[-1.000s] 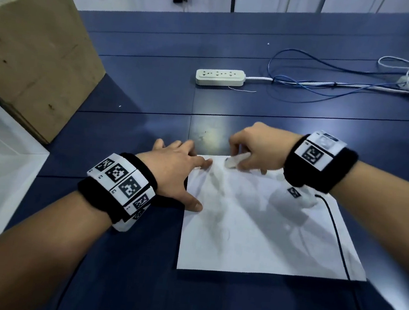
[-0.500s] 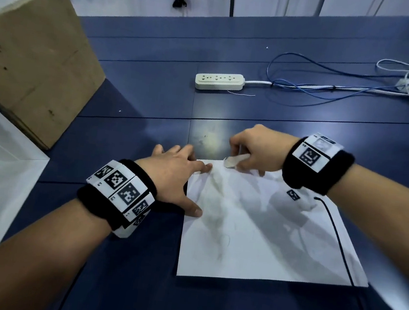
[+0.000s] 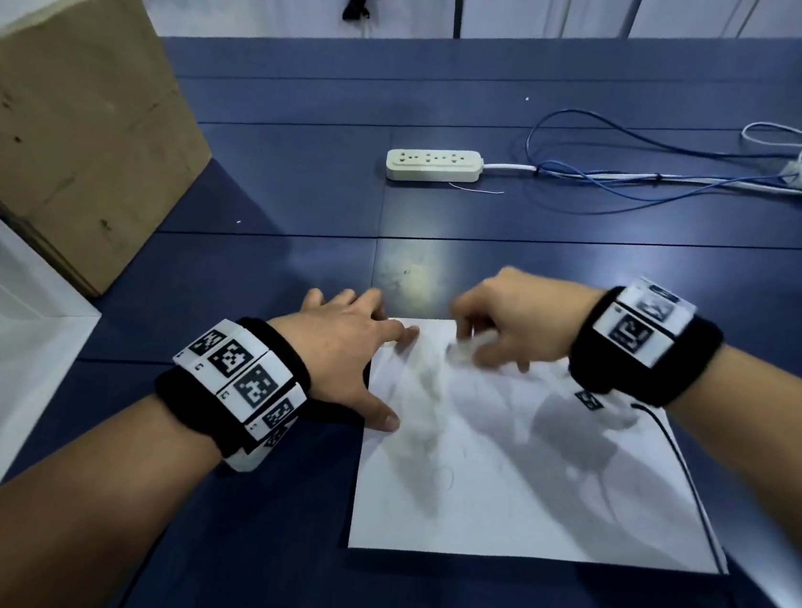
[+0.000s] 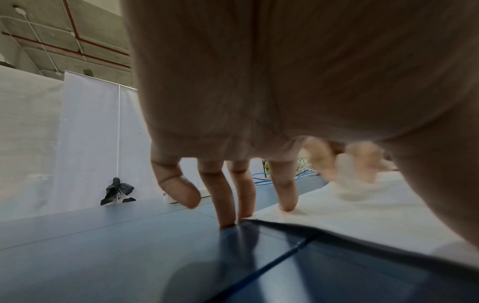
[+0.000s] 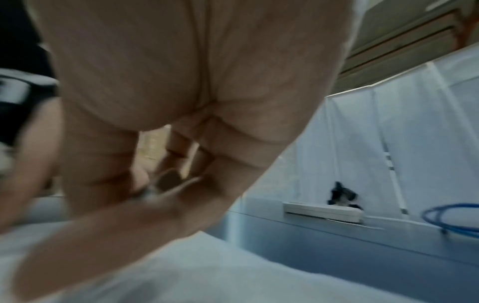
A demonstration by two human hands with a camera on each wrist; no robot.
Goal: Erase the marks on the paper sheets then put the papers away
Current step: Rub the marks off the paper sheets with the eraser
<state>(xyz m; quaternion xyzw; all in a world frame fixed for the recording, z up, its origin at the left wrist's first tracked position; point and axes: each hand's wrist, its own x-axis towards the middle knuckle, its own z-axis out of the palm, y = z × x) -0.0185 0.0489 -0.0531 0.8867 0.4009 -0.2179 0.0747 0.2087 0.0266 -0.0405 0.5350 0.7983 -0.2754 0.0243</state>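
At the far edge of the paper sheet [image 3: 520, 467], the right hand [image 3: 517, 317] has its grip curled around a pale eraser [image 3: 464, 348], pinching it against the sheet; the hand is motion-blurred. Beside it, the left hand [image 3: 339, 346] keeps its grip spread, fingers straight, with the index fingertip and thumb pressing the sheet's left edge and far-left corner while the other fingertips [image 4: 226, 221] rest on the tabletop [image 3: 235, 560]. Grey smudges and faint pencil marks run down the sheet's left half. Both wrists wear black bands with square black-and-white coded tags; no writing is readable. On the dark blue panelled tabletop, a thin black cable [image 3: 684, 476] crosses the sheet's right edge. Farther back lie a cream power strip [image 3: 434, 164] and blue and white cables [image 3: 656, 148]. A cardboard box [image 3: 59, 125] stands at the left, white screens behind.
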